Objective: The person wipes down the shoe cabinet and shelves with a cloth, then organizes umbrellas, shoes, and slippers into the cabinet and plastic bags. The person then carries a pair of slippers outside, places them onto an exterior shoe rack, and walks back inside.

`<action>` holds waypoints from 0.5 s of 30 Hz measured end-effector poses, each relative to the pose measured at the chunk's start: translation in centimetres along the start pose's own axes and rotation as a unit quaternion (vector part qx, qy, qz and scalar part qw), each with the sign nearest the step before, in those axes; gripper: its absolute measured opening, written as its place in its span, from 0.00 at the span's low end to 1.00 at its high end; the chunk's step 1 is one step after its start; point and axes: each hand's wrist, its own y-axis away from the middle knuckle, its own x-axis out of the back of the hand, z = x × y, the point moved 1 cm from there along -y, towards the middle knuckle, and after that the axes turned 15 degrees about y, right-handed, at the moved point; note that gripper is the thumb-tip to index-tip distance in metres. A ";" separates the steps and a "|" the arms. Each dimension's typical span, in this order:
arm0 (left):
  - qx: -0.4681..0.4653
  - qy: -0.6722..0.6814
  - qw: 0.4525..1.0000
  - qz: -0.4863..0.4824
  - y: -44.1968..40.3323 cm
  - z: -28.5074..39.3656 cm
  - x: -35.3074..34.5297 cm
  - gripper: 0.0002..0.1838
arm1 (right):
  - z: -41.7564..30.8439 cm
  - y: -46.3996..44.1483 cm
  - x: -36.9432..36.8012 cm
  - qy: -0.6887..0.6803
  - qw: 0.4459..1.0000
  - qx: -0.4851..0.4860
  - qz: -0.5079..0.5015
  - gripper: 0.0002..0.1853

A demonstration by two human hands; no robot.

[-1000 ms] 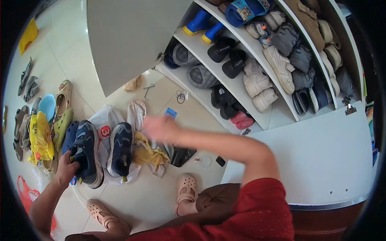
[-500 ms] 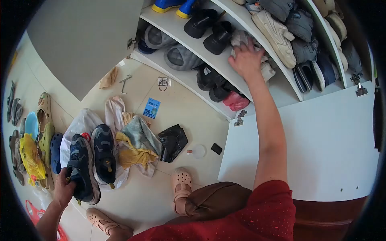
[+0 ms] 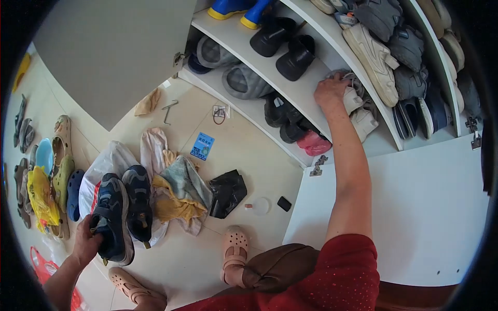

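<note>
My left hand (image 3: 87, 241) grips the heel opening of a dark blue sneaker (image 3: 112, 223), which overlaps a white plastic bag (image 3: 106, 161). Its matching sneaker (image 3: 138, 202) lies right beside it. My right hand (image 3: 332, 93) reaches into the cabinet, its fingers curled over light-coloured shoes (image 3: 363, 122) on a shelf (image 3: 311, 96). What the fingertips hold there is partly hidden. To the left of that hand, black shoes (image 3: 295, 58) stand on the same shelf.
Open cabinet doors (image 3: 384, 207) flank the shelves. On the floor lie cloths (image 3: 181, 181), a black bag (image 3: 227, 193), a blue card (image 3: 202, 146), a hex key (image 3: 168, 110) and a small black object (image 3: 284, 203). Clogs (image 3: 63, 181) and a yellow bag (image 3: 42, 197) are at the left.
My right hand has moved from above the floor into the cabinet, and its fingers have closed in on the light shoes. The two blue sneakers are closer together. The view has shifted.
</note>
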 end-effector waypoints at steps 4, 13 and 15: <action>0.006 -0.021 0.999 -0.024 0.9 1.6 -0.4 0.25 | 0.8 0.8 2.1 -0.148 0.970 -0.121 0.148 0.28; -0.034 -0.082 0.995 -0.051 -0.5 1.8 -1.6 0.25 | -1.5 -0.9 12.2 -0.418 0.853 0.003 0.313 0.36; -0.050 -0.112 0.990 -0.063 -1.4 0.5 -1.1 0.25 | -1.4 -1.7 11.9 -0.395 0.867 0.018 0.302 0.36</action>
